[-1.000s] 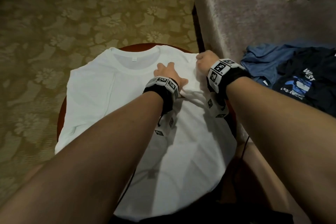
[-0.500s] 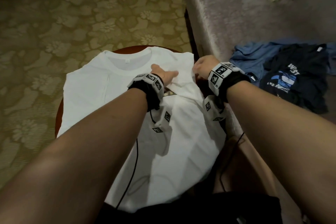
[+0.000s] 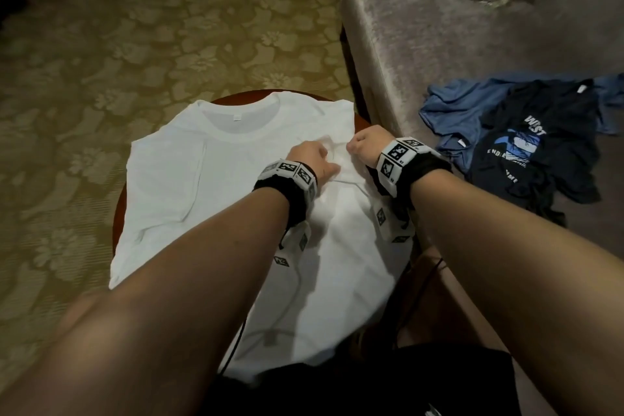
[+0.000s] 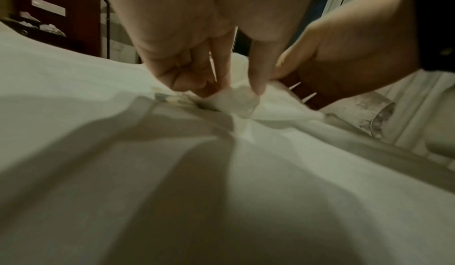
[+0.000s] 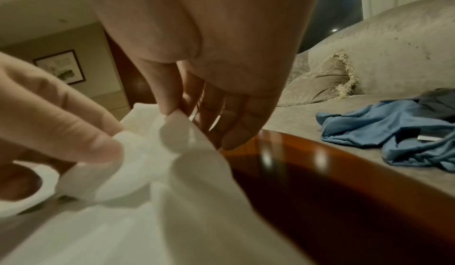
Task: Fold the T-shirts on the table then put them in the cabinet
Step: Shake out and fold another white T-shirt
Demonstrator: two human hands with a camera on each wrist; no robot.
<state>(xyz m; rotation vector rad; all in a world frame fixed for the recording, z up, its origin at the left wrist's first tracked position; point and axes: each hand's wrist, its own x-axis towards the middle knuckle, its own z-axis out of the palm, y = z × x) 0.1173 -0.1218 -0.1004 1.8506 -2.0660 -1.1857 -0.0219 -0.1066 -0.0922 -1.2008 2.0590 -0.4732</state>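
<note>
1. A white T-shirt (image 3: 236,199) lay spread face up on a round, glossy red-brown tabletop (image 3: 119,213), its collar pointing toward 12 o'clock and its hem hanging over the near edge at 6 o'clock.
2. The left hand (image 3: 309,162) sat just right of the shirt's centre, at about 1 o'clock from it, with thumb and fingers pinching a small bunch of the white fabric.
3. The right hand (image 3: 366,145) was just beside the left, toward 3 o'clock, near the shirt's right shoulder and the tabletop rim; its thumb and forefinger pinched a fold of the same fabric, and the other fingers curled loosely downward.
4. In the left wrist view, the gathered cloth rose in a small peak between the fingertips (image 4: 256,86), with creases fanning out toward the camera.
5. In the right wrist view, the raised edge of the shirt stood next to bare polished wood.
6. Both wrists wore black bands with white blocks printed in black-and-white square markers.
7. At 3 o'clock, a grey velvet sofa (image 3: 439,44) carried a crumpled blue T-shirt (image 3: 462,111) and, partly over it, a navy T-shirt (image 3: 540,152) with a printed graphic.
8. A patterned olive floral carpet (image 3: 135,44) filled the area from 9 to 12 o'clock.
</note>
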